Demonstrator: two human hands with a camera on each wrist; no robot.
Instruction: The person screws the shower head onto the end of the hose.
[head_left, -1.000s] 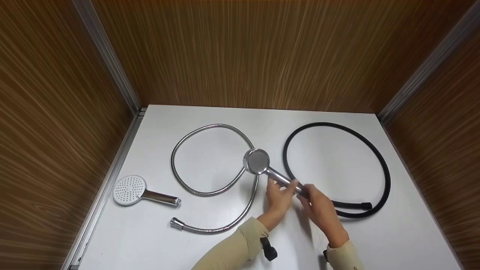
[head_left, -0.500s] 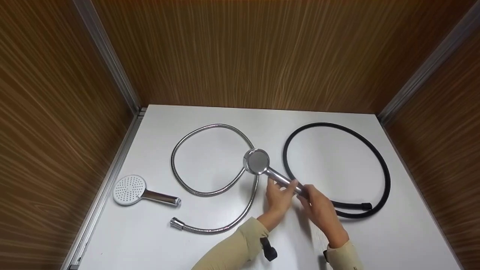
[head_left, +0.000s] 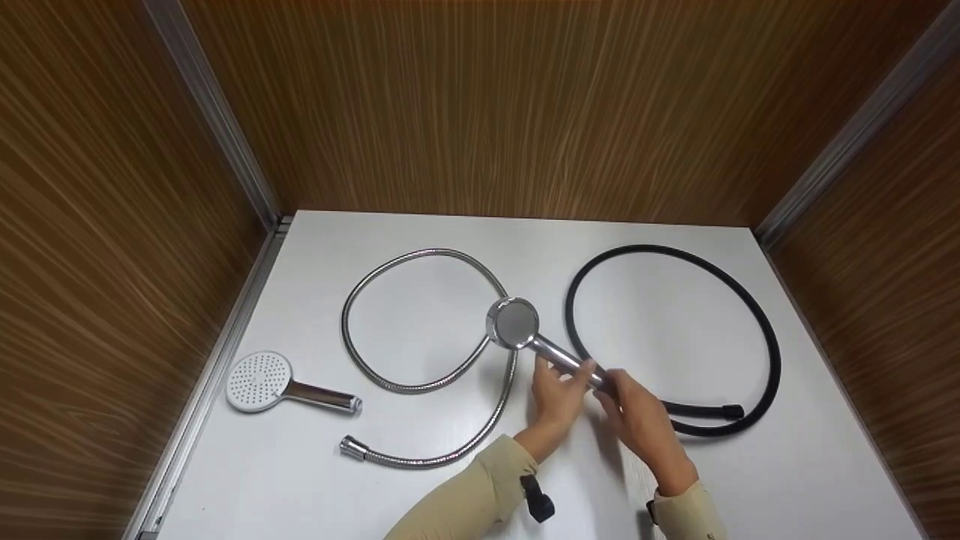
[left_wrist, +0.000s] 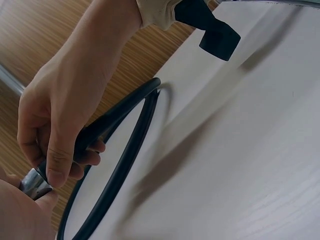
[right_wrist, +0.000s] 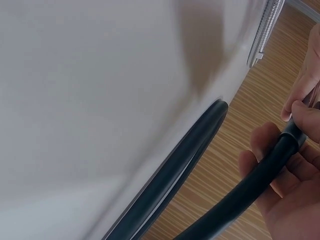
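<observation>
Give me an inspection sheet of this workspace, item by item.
Surface: white table, bare in front.
Job's things: chrome shower head with handle at the black hose end.
Clutter: white shower head lying left; chrome hose looped.
Grippers: left hand holds the chrome handle; right hand grips the black hose end.
Cables: nothing seen.
Surroundings: wood-grain walls on three sides.
</observation>
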